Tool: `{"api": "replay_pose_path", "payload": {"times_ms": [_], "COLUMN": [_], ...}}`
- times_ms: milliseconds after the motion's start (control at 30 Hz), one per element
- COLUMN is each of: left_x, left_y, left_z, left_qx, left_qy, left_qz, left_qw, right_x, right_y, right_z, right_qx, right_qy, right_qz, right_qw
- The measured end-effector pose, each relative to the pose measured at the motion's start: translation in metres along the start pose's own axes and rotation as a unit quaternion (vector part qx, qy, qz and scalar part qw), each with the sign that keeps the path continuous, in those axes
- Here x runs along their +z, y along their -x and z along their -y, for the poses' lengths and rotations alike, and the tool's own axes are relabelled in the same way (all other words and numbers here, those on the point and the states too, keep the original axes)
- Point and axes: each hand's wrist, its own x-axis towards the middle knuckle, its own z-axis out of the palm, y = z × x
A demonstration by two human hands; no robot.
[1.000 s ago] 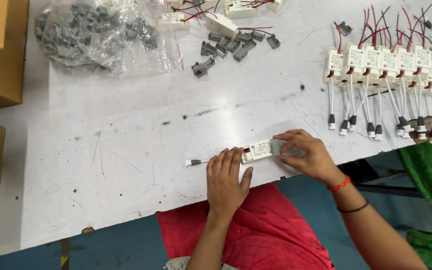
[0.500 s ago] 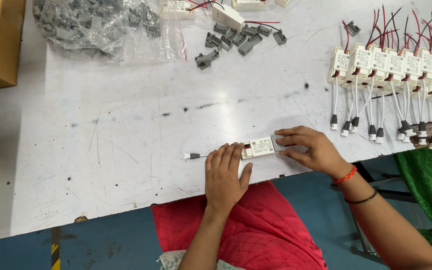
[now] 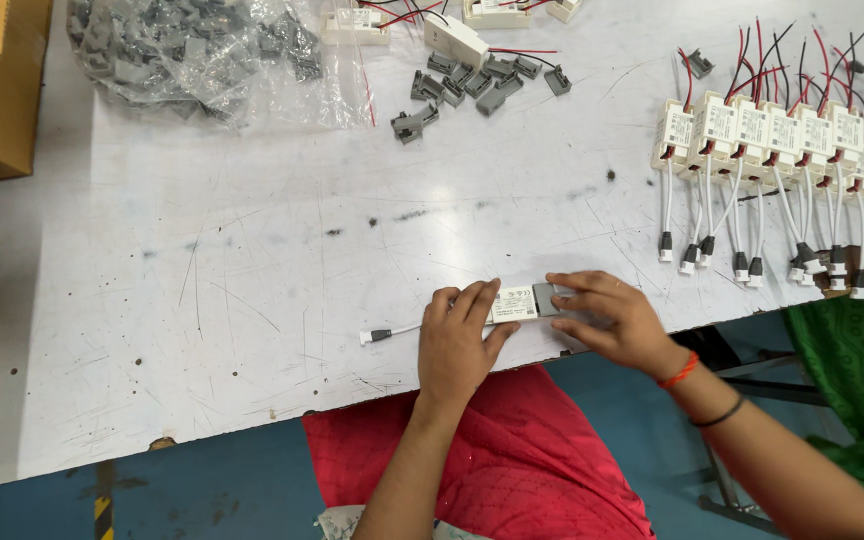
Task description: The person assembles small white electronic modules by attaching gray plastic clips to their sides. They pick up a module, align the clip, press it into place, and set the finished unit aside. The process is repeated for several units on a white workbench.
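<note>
Hands, white boxy plastic module, scratched table

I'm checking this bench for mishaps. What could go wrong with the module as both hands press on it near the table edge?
The white module lies close to the table edge, so it might slide off. The right hand pushing the grey cap could pinch a fingertip. The left hand covers the white lead, which might get strained.

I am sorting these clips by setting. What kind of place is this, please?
Probably a small electronics assembly bench. A row of white wired modules lies finished, loose grey caps wait beside a clear bag of grey parts, and both hands press one module on the scratched table.
</note>
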Motion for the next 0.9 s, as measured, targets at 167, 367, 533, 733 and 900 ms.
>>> {"api": "replay_pose_path", "payload": {"times_ms": [167, 367, 533, 733, 900], "left_x": [-0.001, -0.005, -0.007, -0.005, -0.008], "left_y": [0.001, -0.001, 0.000, -0.001, 0.000], "left_z": [0.000, -0.003, -0.003, -0.002, -0.003], "left_qx": [-0.004, -0.010, -0.008, -0.012, -0.017], "left_qy": [0.007, 0.023, 0.026, 0.020, 0.027], "left_qz": [0.004, 0.001, 0.004, 0.002, 0.014], "left_qw": [1.000, 1.000, 1.000, 1.000, 0.999], "right_x": [-0.032, 0.044, 0.047, 0.025, 0.074], "right_y": [-0.030, -0.061, -0.069, -0.060, -0.074], "right_z": [0.010, 0.025, 0.015, 0.000, -0.027], "right_qx": [0.029, -0.013, 0.105, -0.027, 0.114], "right_qy": [-0.357, -0.450, -0.507, -0.498, -0.500], "right_qz": [-0.130, -0.179, -0.117, -0.207, -0.092], "right_qw": [0.925, 0.875, 0.848, 0.841, 0.853]}}
